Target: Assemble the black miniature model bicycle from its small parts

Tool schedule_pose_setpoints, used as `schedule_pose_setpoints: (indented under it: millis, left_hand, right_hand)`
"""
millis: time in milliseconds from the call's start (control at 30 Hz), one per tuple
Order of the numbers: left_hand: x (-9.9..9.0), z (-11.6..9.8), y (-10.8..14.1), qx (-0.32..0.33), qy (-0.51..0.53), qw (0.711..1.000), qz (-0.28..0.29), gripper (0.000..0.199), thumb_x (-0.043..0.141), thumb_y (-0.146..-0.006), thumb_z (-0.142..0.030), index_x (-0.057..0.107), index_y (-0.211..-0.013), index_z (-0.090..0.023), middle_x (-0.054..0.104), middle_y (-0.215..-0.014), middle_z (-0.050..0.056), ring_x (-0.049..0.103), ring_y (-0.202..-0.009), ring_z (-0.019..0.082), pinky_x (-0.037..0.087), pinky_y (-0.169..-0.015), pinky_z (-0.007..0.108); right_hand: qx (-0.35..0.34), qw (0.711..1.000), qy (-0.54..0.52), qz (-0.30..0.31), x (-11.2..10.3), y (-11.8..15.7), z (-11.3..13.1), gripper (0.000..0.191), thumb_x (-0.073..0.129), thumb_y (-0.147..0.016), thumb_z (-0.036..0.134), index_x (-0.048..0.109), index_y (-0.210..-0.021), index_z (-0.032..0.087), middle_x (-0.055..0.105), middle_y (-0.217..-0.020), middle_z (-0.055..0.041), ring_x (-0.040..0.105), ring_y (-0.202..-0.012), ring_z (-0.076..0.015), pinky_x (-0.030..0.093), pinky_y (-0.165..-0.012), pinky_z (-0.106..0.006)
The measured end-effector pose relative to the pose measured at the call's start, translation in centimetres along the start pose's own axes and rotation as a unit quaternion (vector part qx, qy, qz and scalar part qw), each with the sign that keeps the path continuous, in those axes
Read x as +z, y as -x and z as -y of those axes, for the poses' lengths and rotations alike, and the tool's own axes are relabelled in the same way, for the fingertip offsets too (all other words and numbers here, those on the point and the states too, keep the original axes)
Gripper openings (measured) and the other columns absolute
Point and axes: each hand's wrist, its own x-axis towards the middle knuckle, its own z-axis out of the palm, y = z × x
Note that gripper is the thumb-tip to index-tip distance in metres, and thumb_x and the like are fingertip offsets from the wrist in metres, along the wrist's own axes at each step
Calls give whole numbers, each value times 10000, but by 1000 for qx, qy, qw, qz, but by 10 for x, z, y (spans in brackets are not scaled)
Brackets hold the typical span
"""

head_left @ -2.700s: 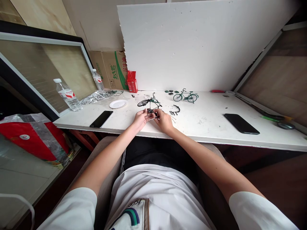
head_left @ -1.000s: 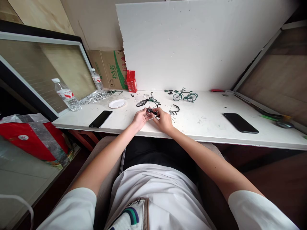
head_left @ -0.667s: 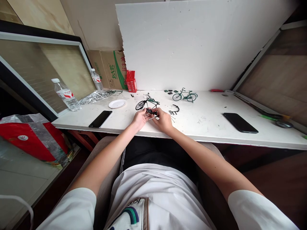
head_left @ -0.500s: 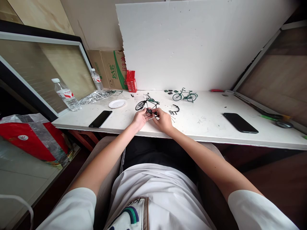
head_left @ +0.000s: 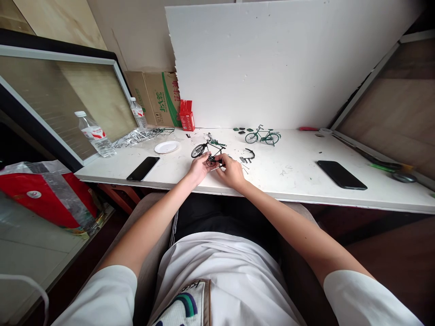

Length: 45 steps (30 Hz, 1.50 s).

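A black model bicycle [head_left: 198, 151], with its front wheel to the left and no rear wheel visible, is held close to the table's front edge. My left hand [head_left: 200, 168] is closed round its lower part from the left. From the right, my right hand [head_left: 231, 172] pinches at the rear of the frame; the fingers hide the exact spot. Small green parts [head_left: 217, 142] lie just behind the bicycle. To the right of my right hand are a curved black part [head_left: 250, 153] and several small dark pieces [head_left: 245, 160]. A finished-looking green model bicycle [head_left: 262, 135] stands farther back.
A phone [head_left: 143, 169] and a white paper plate [head_left: 166, 147] lie left; another phone [head_left: 341, 174] lies right. Two water bottles [head_left: 98, 138], a small red box [head_left: 187, 116] and a carton [head_left: 154, 99] stand at the back left. A white board [head_left: 272, 63] rises behind the table.
The model bicycle has tilted slightly in my hands, with its front wheel a little farther left and lower. Both hands keep nearly the same place and grip.
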Motion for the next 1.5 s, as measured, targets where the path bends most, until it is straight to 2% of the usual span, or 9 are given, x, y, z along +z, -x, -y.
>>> schedule_pose_setpoints:
  millis: [100, 433, 533, 667, 833, 933, 1233, 1500]
  left_hand:
    - [0, 0, 0, 7, -2, 1000, -4, 52, 698, -914, -128, 701, -966, -138, 734, -849, 57, 731, -796, 174, 587, -910, 356]
    - [6, -2, 3, -3, 0, 1000, -12, 82, 672, -962, -167, 721, -972, -103, 759, -891, 81, 732, -787, 166, 580, -847, 312]
    - [5, -2, 2, -5, 2, 1000, -14, 77, 663, -954, -143, 724, -979, -104, 763, -900, 80, 735, -794, 162, 579, -869, 312]
    - [3, -2, 2, -13, -8, 1000, -21, 113, 645, -935, -103, 732, -1007, -104, 770, -918, 90, 741, -812, 160, 572, -885, 305]
    - [3, -3, 3, -22, -21, 999, -16, 229, 563, -976, -92, 725, -1137, -98, 792, -939, 108, 756, -795, 165, 584, -827, 290]
    - [4, -4, 3, -23, -29, 999, -11, 236, 536, -994, -91, 718, -1144, -91, 802, -965, 120, 767, -801, 165, 592, -811, 280]
    - [6, -4, 4, -23, -27, 999, -16, 240, 561, -995, -106, 725, -1168, -74, 801, -1092, 174, 792, -963, 209, 594, -985, 346]
    - [5, -3, 3, -26, -23, 999, -18, 238, 579, -956, -66, 740, -1129, -94, 800, -1080, 153, 784, -998, 206, 588, -1019, 354]
  right_hand:
    - [9, 1000, -6, -4, 0, -1, 0, 317, 552, -915, 290, 628, -1219, 239, 801, -1162, -56, 749, -869, -250, 510, -722, -337]
    - [28, 999, -7, -14, -1, -1, 1, 303, 541, -919, 317, 636, -1195, 232, 804, -1101, -64, 731, -820, -246, 492, -695, -333]
    - [28, 1000, -5, -13, -1, -1, 2, 304, 543, -915, 316, 636, -1191, 231, 804, -1088, -64, 726, -812, -247, 493, -697, -335]
    - [29, 999, -2, -13, -1, -1, 2, 300, 545, -913, 312, 635, -1187, 231, 803, -1092, -64, 734, -842, -255, 495, -705, -338]
    - [29, 999, 5, -13, 0, -1, 2, 297, 548, -921, 317, 636, -1190, 229, 803, -1109, -73, 740, -860, -260, 502, -710, -340]
    - [32, 999, 5, -11, 0, -1, 2, 294, 549, -922, 317, 638, -1189, 229, 802, -1119, -75, 745, -873, -262, 507, -711, -341]
    - [43, 999, 9, -11, -1, -1, 3, 287, 550, -921, 316, 632, -1181, 229, 802, -1144, -71, 750, -905, -265, 511, -720, -344]
    - [39, 999, 13, -14, -1, -1, 3, 307, 571, -904, 295, 650, -1191, 221, 805, -1119, -78, 750, -913, -272, 537, -737, -357]
